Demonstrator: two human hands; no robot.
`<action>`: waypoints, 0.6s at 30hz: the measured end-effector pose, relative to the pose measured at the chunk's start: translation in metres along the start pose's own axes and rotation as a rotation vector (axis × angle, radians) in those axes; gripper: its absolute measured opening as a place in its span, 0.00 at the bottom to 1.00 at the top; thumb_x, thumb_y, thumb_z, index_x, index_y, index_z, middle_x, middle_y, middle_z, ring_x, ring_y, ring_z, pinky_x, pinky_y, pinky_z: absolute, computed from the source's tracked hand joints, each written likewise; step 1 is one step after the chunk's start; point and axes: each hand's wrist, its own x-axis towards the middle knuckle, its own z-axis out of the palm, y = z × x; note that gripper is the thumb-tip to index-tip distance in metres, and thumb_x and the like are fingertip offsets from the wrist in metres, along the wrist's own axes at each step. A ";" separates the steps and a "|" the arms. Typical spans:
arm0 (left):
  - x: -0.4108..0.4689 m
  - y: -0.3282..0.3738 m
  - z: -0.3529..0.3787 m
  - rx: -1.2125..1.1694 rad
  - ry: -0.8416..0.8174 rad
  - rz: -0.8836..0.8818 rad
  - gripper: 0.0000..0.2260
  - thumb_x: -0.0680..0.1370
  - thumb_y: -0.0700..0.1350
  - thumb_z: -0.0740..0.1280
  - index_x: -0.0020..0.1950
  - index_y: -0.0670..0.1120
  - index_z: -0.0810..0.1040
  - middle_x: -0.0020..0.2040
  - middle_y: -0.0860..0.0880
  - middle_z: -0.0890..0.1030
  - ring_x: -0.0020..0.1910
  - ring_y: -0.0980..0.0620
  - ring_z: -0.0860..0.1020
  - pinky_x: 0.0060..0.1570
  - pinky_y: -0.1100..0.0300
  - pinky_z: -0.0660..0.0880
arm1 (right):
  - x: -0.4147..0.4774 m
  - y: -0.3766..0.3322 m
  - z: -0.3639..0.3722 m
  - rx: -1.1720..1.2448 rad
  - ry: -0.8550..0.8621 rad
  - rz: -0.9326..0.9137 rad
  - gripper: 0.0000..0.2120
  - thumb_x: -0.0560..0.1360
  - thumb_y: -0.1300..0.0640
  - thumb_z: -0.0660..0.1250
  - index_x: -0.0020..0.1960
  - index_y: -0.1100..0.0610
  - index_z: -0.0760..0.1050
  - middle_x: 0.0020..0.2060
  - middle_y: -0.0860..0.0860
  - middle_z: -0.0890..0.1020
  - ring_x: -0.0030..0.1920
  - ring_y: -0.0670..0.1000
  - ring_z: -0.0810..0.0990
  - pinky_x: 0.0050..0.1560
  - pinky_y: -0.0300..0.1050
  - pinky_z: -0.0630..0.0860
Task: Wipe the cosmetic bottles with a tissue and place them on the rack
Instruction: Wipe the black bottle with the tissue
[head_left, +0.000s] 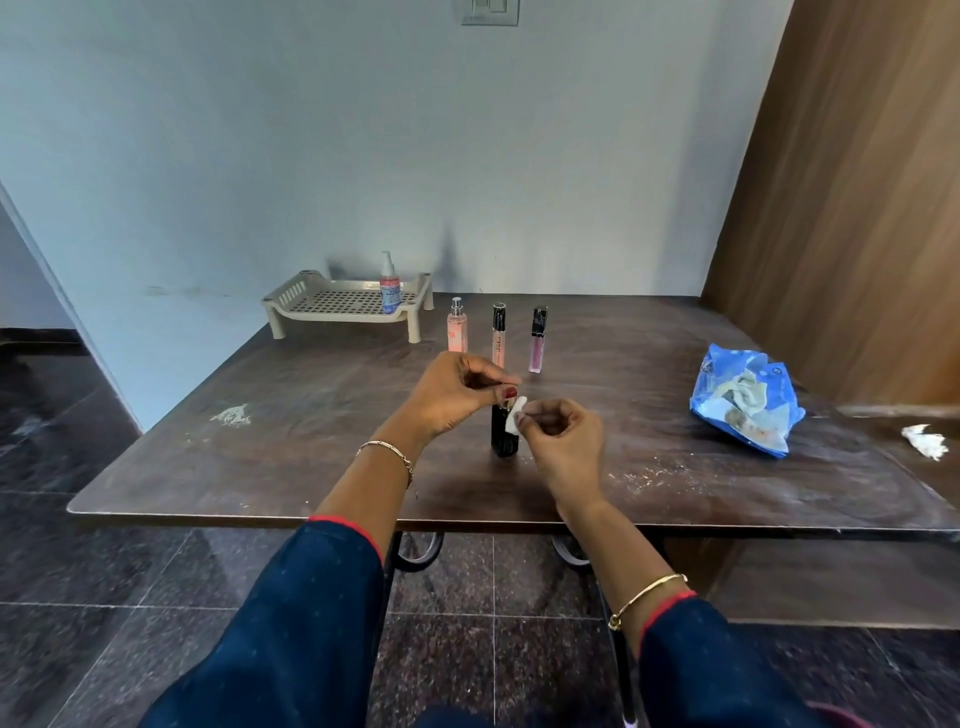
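Note:
A black cosmetic bottle (504, 439) stands upright on the dark table (311, 415), near its front edge. My left hand (457, 395) pinches the bottle's top. My right hand (563, 436) presses a small white tissue (516, 415) against the bottle's upper side. Behind them stand three more bottles: a peach spray bottle (457, 327), a tall beige tube with a black cap (499, 335) and a pink gloss tube (538, 340). The beige rack (332, 301) sits at the back left and carries a clear spray bottle with a blue label (389, 286).
A blue tissue packet (748, 400) lies at the table's right, with a crumpled white tissue (927, 441) beyond it near the edge. A wooden panel (857, 208) rises on the right. White dust marks (231, 415) streak the tabletop.

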 end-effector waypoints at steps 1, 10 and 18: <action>0.000 -0.001 0.001 0.003 0.006 0.004 0.08 0.70 0.34 0.73 0.49 0.38 0.83 0.46 0.44 0.85 0.45 0.57 0.82 0.50 0.67 0.78 | 0.000 0.003 0.001 -0.025 -0.002 -0.007 0.08 0.68 0.64 0.75 0.37 0.54 0.79 0.33 0.49 0.83 0.36 0.49 0.82 0.42 0.44 0.80; 0.002 -0.001 -0.002 0.025 -0.003 -0.010 0.09 0.70 0.35 0.74 0.50 0.37 0.82 0.49 0.41 0.84 0.51 0.49 0.82 0.53 0.65 0.78 | 0.004 0.003 -0.005 -0.412 -0.161 -0.049 0.12 0.68 0.64 0.73 0.34 0.50 0.76 0.33 0.47 0.81 0.36 0.47 0.80 0.37 0.39 0.75; 0.003 0.003 -0.003 0.047 -0.014 -0.032 0.09 0.69 0.37 0.75 0.47 0.38 0.83 0.47 0.42 0.85 0.49 0.46 0.83 0.54 0.59 0.79 | 0.002 -0.010 -0.001 -0.340 -0.067 -0.100 0.06 0.70 0.61 0.70 0.42 0.52 0.81 0.37 0.46 0.83 0.39 0.46 0.82 0.45 0.46 0.80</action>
